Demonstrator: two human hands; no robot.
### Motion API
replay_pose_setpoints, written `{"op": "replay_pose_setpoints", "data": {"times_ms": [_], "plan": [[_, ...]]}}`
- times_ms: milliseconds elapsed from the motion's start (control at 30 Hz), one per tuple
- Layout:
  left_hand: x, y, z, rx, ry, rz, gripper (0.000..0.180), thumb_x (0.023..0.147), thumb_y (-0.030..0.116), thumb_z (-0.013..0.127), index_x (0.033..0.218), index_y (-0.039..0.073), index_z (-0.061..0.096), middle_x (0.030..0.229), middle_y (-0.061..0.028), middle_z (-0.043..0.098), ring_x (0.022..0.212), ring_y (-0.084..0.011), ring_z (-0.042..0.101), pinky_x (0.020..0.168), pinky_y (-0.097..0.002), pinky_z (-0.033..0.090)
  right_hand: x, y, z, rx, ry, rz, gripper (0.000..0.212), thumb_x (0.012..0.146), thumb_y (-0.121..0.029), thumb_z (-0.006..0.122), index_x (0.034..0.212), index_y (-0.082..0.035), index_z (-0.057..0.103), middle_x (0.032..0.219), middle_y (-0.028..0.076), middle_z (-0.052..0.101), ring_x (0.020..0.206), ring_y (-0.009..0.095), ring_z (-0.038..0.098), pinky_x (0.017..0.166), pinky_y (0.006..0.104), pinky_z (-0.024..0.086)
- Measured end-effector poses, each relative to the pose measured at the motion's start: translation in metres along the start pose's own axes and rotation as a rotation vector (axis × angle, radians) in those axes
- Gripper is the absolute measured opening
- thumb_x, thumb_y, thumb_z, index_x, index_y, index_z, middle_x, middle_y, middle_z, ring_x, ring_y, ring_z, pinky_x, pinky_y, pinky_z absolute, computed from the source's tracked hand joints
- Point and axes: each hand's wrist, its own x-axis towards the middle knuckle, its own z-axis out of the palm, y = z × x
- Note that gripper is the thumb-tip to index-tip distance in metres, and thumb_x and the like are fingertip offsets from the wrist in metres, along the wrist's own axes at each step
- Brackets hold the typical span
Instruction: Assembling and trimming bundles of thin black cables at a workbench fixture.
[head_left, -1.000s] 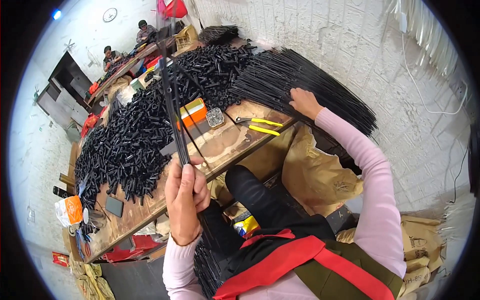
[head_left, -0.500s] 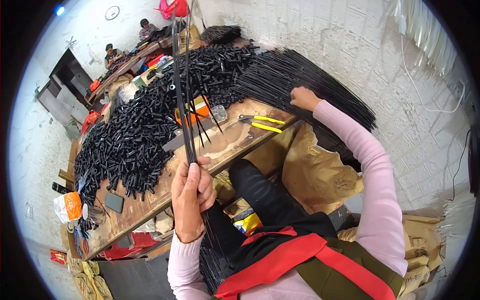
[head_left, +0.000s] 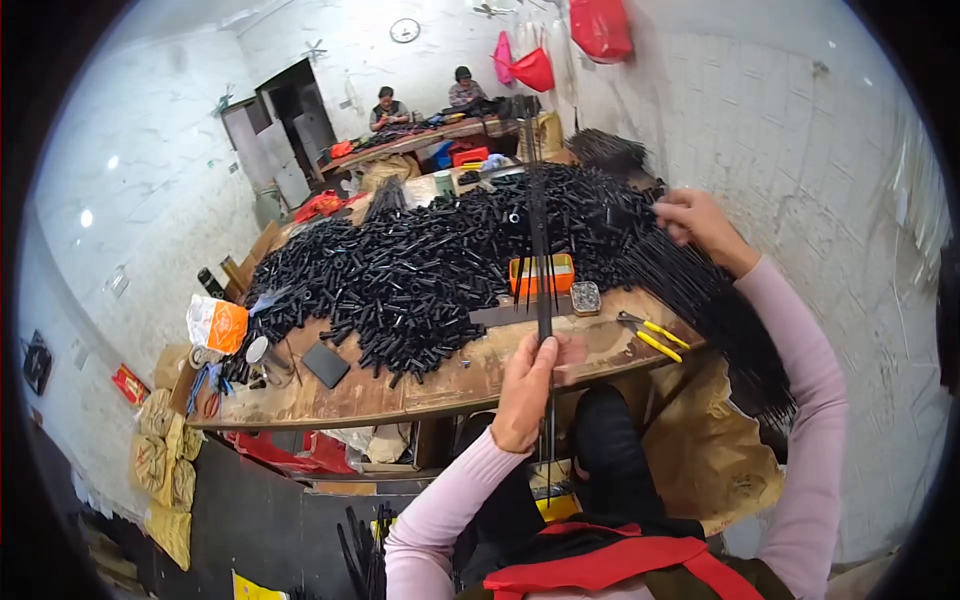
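My left hand [head_left: 525,392] is closed around a bundle of thin black rods [head_left: 544,322], held upright in front of me over the table edge. A few of the rods splay out from the bundle. My right hand [head_left: 697,226] is at the far end of a heap of long black rods [head_left: 690,295] on the right. Its fingers are curled together, and whatever may be between them cannot be made out. Beyond my left hand, a large pile of short black tubular pieces [head_left: 420,275] covers much of the wooden table [head_left: 440,388].
Yellow-handled pliers [head_left: 660,345], an orange box [head_left: 520,277] and a small clear container [head_left: 586,298] lie near the table's right side. A dark flat object [head_left: 326,365] and an orange-white bag [head_left: 218,325] are at left. Two people work at a far bench.
The view has tilted up and swung left, showing more of the far bench. My right hand has shifted from the heap's middle to its far end. The left still holds the bundle.
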Motion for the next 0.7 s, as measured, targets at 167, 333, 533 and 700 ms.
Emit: {"op": "replay_pose_setpoints", "data": {"times_ms": [167,333,533,700], "plan": [[-0.008,0.013,0.006,-0.123,0.038,-0.067,0.026,0.106,0.022,0.038,0.125,0.006,0.047,0.093,-0.007,0.064,0.074,-0.0138,0.063,0.06,-0.0258,0.052,-0.021,-0.027,0.127,0.33,-0.272,-0.012,0.019,0.092,-0.015,0.065,0.089,0.001,0.058,0.078,0.009,0.064,0.059,0.012,0.062,0.054,0.0262,0.052],[-0.035,0.027,-0.021,-0.165,-0.011,-0.13,0.023,0.107,0.025,0.036,0.124,0.013,0.045,0.07,0.0029,0.04,0.05,-0.0042,0.029,0.045,-0.019,0.023,-0.016,-0.048,0.139,-0.019,-0.313,-0.077,0.041,0.099,-0.033,0.056,0.075,0.0,0.06,0.066,0.007,0.063,0.057,0.012,0.062,0.05,0.0255,0.047],[-0.055,-0.001,-0.038,-0.148,-0.082,-0.144,0.028,0.106,0.027,0.04,0.129,0.012,0.045,0.076,0.0012,0.046,0.056,-0.0064,0.038,0.049,-0.0206,0.032,0.057,-0.068,0.164,0.784,-0.451,0.181,0.042,0.102,-0.044,0.046,0.113,-0.005,0.057,0.108,0.014,0.064,0.097,0.025,0.065,0.085,0.035,0.054],[-0.05,0.01,-0.059,-0.337,-0.325,-0.236,0.054,0.1,0.033,0.053,0.138,-0.003,0.041,0.128,-0.0204,0.058,0.115,-0.0309,0.06,0.1,-0.0458,0.049,0.03,-0.06,0.186,1.007,-0.687,0.137,0.032,0.101,-0.028,0.052,0.119,-0.001,0.055,0.11,0.018,0.064,0.107,0.032,0.064,0.097,0.0431,0.052]]}}
